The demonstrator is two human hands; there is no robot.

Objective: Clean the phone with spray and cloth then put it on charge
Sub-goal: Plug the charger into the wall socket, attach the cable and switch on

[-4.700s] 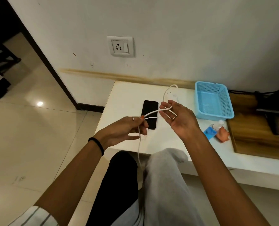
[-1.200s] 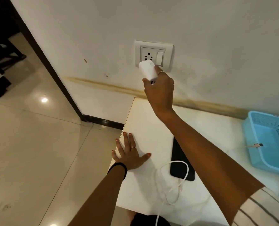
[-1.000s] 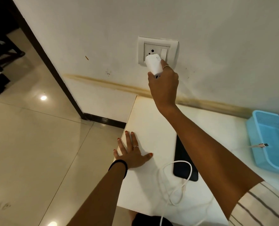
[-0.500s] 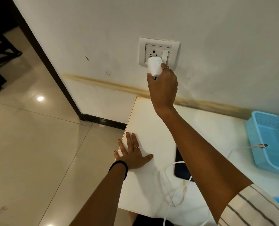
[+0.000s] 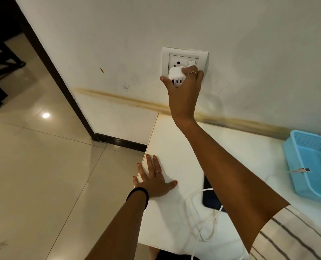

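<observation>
Pressing boxy white charger (image 5: pixel 177 76) into socket (image 5: pixel 184 61), right hand (image 5: pixel 184 91) grip clenched round it, left hand (image 5: pixel 154 180) flat.

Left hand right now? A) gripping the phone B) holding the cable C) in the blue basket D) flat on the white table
D: the left hand lies palm down with fingers spread near the edge of the white table, clear of the cable and the phone, while the right hand grips the charger at the wall socket.
</observation>
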